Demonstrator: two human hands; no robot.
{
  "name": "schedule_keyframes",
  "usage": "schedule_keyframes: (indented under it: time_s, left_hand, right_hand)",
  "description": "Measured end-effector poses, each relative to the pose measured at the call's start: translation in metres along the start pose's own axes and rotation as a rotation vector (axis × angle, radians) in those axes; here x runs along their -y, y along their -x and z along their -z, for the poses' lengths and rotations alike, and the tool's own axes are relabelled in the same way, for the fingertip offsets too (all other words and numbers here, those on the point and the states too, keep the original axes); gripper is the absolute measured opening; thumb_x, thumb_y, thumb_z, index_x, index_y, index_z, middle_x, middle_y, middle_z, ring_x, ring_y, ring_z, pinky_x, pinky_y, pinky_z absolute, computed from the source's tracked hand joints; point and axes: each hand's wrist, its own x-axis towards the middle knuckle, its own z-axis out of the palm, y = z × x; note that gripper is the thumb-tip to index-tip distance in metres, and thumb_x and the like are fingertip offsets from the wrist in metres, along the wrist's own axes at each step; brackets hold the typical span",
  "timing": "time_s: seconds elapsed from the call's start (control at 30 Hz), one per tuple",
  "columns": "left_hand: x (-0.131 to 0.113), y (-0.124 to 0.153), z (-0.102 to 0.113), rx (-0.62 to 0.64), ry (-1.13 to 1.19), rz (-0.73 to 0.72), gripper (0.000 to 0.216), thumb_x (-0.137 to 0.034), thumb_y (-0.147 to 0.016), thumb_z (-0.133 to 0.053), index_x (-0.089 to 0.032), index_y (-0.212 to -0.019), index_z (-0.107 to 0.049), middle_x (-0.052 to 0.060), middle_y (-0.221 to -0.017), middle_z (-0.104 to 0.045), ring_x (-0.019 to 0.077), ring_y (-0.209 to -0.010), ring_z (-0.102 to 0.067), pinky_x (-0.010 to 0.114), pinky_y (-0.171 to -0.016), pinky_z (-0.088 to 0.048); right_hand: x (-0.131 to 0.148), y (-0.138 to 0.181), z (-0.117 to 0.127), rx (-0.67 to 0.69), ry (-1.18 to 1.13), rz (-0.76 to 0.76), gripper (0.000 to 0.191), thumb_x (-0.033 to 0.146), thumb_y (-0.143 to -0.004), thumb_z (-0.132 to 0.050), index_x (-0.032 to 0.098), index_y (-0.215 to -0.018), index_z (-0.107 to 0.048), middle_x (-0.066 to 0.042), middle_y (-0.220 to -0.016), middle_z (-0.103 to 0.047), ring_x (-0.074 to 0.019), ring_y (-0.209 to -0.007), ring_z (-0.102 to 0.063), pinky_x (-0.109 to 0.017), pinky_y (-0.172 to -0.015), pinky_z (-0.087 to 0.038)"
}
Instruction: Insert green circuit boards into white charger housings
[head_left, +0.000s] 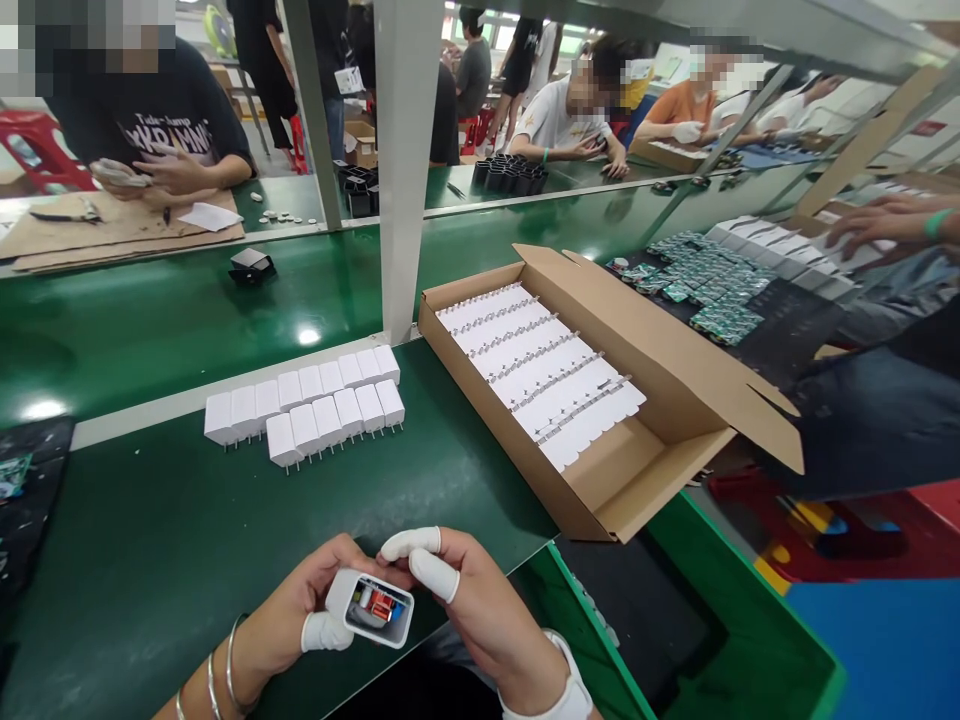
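Both my hands hold one small white charger housing (375, 607) close to me at the bottom of the view; its open side faces up and shows a circuit board with red and orange parts. My left hand (311, 605) grips its left end, thumb in a white finger cot. My right hand (465, 590) pinches its right end with cot-covered fingertips. Two rows of finished white charger plugs (311, 405) stand on the green bench ahead of my hands. An open cardboard box (660, 400) to the right holds several rows of white plugs (544, 380).
A grey steel post (405, 170) rises behind the plug rows. Beyond runs the green conveyor belt (150, 310) with a black part (251, 265) on it. Other people sit across and on the right, by green circuit boards (701, 285). A green bin (675, 640) is at lower right.
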Motion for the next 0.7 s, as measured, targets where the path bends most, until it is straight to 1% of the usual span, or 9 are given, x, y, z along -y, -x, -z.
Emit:
schedule_keyframes:
  time_s: [0.03,0.1,0.13,0.2,0.27,0.37,0.5,0.6,0.7]
  left_hand:
    - [-0.002,-0.001,-0.001,0.01,0.008,-0.003,0.03,-0.029,-0.073,-0.077,-0.028,-0.099,-0.063,0.001,-0.115,-0.071,0.0201,-0.107,-0.064,0.03,-0.086,-0.049]
    - [-0.004,-0.002,-0.002,0.016,0.013,-0.016,0.028,-0.027,-0.074,-0.076,-0.029,-0.098,-0.062,-0.001,-0.115,-0.071,0.0167,-0.107,-0.064,0.026,-0.086,-0.048]
    - [-0.004,-0.002,-0.003,0.005,0.006,-0.023,0.027,-0.027,-0.075,-0.076,-0.029,-0.098,-0.062,-0.001,-0.114,-0.071,0.0152,-0.105,-0.064,0.025,-0.085,-0.048]
    - [-0.002,-0.001,-0.002,-0.037,-0.025,-0.034,0.026,-0.026,-0.075,-0.075,-0.029,-0.098,-0.063,-0.002,-0.113,-0.071,0.0137,-0.099,-0.065,0.024,-0.082,-0.049]
    - [0.0,-0.001,-0.001,-0.073,-0.067,-0.038,0.026,-0.027,-0.075,-0.075,-0.028,-0.098,-0.063,-0.001,-0.111,-0.072,0.0138,-0.091,-0.067,0.026,-0.079,-0.05]
    - [0.003,-0.001,0.0,-0.081,-0.126,-0.026,0.028,-0.029,-0.075,-0.075,-0.027,-0.1,-0.063,0.001,-0.107,-0.072,0.0133,-0.082,-0.066,0.027,-0.076,-0.051]
    - [0.003,-0.005,-0.002,-0.133,-0.165,0.013,0.031,-0.033,-0.073,-0.076,-0.024,-0.1,-0.064,0.001,-0.095,-0.073,0.0138,-0.079,-0.065,0.026,-0.071,-0.052]
    - [0.003,-0.007,-0.005,-0.184,-0.189,0.035,0.031,-0.035,-0.071,-0.078,-0.022,-0.097,-0.066,0.001,-0.091,-0.072,0.0145,-0.078,-0.064,0.026,-0.069,-0.053]
    - [0.004,-0.006,-0.005,-0.193,-0.225,0.043,0.033,-0.037,-0.07,-0.077,-0.022,-0.097,-0.065,0.001,-0.091,-0.071,0.0136,-0.075,-0.063,0.026,-0.069,-0.052]
  right_hand:
    - [0.0,0.002,0.0,-0.006,0.012,0.034,0.028,0.046,-0.071,-0.074,0.021,-0.083,-0.075,-0.004,-0.084,-0.068,-0.0183,-0.081,-0.06,-0.029,-0.077,-0.047]
    - [0.002,0.006,0.0,-0.041,0.103,0.181,0.02,0.039,-0.073,-0.073,0.022,-0.085,-0.074,-0.004,-0.086,-0.068,-0.0186,-0.079,-0.061,-0.03,-0.075,-0.048]
    - [0.003,0.009,0.0,-0.065,0.206,0.286,0.016,0.034,-0.074,-0.072,0.023,-0.085,-0.074,-0.004,-0.087,-0.067,-0.0188,-0.079,-0.06,-0.03,-0.074,-0.047]
    - [0.005,0.014,0.0,-0.11,0.509,0.481,0.01,0.026,-0.077,-0.069,0.023,-0.084,-0.075,-0.005,-0.084,-0.067,-0.0188,-0.075,-0.059,-0.03,-0.07,-0.046]
    - [0.005,0.018,0.001,-0.132,0.785,0.559,0.012,0.021,-0.081,-0.065,0.021,-0.085,-0.076,-0.006,-0.079,-0.067,-0.019,-0.07,-0.058,-0.03,-0.065,-0.044]
    - [0.0,0.02,0.005,-0.154,0.94,0.537,0.015,0.018,-0.085,-0.06,0.017,-0.088,-0.075,-0.008,-0.078,-0.068,-0.0199,-0.069,-0.058,-0.029,-0.061,-0.043]
    - [-0.007,0.021,0.01,-0.182,1.081,0.542,0.018,0.016,-0.085,-0.056,0.016,-0.079,-0.073,-0.008,-0.074,-0.068,-0.0209,-0.066,-0.056,-0.03,-0.057,-0.04]
    - [-0.009,0.023,0.011,-0.182,0.99,0.472,0.016,0.017,-0.084,-0.057,0.018,-0.081,-0.073,-0.007,-0.077,-0.067,-0.0199,-0.069,-0.058,-0.028,-0.061,-0.042]
    - [-0.007,0.025,0.012,-0.142,0.862,0.369,0.011,0.02,-0.08,-0.062,0.02,-0.084,-0.071,-0.004,-0.077,-0.063,-0.017,-0.067,-0.055,-0.026,-0.061,-0.042]
